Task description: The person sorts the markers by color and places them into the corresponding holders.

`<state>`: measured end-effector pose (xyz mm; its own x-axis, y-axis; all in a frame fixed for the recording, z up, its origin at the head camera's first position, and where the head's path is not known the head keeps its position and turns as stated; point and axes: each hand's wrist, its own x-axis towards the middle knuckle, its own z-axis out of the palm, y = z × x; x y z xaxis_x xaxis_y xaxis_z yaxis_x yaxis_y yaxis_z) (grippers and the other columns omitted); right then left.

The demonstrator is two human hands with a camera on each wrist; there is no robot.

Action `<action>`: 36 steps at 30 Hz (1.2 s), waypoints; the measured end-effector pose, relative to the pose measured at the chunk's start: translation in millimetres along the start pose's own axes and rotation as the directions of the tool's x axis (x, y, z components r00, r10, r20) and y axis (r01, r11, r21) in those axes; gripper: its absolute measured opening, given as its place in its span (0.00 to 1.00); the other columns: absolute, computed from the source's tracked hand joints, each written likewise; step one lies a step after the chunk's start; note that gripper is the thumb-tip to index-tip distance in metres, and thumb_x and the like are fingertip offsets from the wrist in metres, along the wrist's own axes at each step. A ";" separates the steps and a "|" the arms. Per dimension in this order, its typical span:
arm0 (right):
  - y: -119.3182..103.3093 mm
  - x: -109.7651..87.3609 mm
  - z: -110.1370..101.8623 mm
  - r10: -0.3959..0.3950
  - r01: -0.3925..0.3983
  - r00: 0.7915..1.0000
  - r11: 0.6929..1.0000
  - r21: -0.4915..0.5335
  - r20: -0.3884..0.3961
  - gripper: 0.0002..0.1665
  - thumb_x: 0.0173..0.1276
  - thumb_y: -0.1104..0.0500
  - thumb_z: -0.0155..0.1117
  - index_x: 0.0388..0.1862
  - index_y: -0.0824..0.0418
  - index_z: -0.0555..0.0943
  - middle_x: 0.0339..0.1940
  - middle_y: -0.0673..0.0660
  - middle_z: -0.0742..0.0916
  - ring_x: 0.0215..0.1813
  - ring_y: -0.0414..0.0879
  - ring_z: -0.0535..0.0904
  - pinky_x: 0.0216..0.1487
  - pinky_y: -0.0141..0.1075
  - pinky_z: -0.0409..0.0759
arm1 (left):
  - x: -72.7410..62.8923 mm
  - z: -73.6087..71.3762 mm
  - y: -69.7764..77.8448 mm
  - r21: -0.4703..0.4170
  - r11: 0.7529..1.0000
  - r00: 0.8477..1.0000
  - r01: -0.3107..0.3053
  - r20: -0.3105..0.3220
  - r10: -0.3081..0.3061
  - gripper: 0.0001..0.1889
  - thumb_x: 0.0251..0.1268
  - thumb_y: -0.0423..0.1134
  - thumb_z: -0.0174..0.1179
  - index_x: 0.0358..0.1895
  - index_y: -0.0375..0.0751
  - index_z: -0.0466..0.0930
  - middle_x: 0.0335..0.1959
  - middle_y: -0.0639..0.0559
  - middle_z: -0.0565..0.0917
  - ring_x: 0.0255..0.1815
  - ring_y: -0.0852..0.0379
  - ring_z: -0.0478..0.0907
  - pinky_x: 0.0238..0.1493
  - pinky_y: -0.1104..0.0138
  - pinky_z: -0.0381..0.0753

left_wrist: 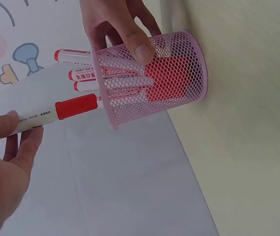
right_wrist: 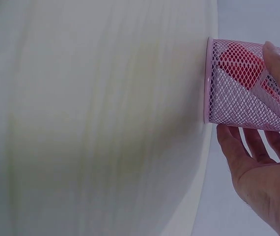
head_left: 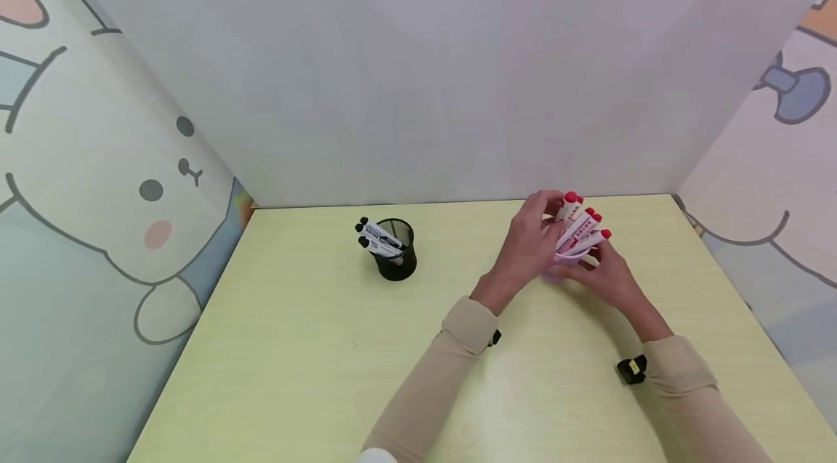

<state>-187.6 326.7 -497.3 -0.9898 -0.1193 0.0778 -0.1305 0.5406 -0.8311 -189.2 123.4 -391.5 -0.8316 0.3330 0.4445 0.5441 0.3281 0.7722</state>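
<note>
My left hand (head_left: pixel 532 238) pinches a white marker (left_wrist: pixel 37 118) between thumb and fingers. Its red cap (left_wrist: pixel 76 106) points into the mouth of a pink mesh pen cup (left_wrist: pixel 196 69). Several other white markers (head_left: pixel 578 228) with red ends stand in that cup, leaning out over its rim. Around the cup's side curls my right hand (head_left: pixel 609 278), with the thumb on one side and the fingers on the other in the right wrist view. A red patch (left_wrist: pixel 172 78) shows through the mesh near the base.
Left of my hands, a black mesh pen cup (head_left: pixel 397 268) holds several white markers (head_left: pixel 382 238) with black ends, leaning left. The pale yellow table (head_left: pixel 294 347) meets a plain white back wall (head_left: pixel 392 85). Cartoon-printed panels (head_left: pixel 98 158) flank it.
</note>
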 end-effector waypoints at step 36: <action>-2.5 -1.1 -0.6 0.051 -0.051 0.999 0.997 -0.051 0.003 0.52 0.67 0.50 0.75 0.78 0.69 0.56 0.71 0.72 0.71 0.69 0.70 0.70 0.63 0.52 0.72 | 7.7 33.9 -19.1 0.478 0.876 0.969 0.067 0.177 -0.171 0.20 0.78 0.37 0.58 0.68 0.49 0.70 0.56 0.54 0.76 0.48 0.65 0.74 0.52 0.81 0.75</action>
<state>-186.2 326.0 -494.9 -0.9951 -0.0934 0.0336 -0.0824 0.5875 -0.8050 -202.2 149.6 -418.2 -0.8794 0.4232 0.2180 0.4737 0.7325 0.4889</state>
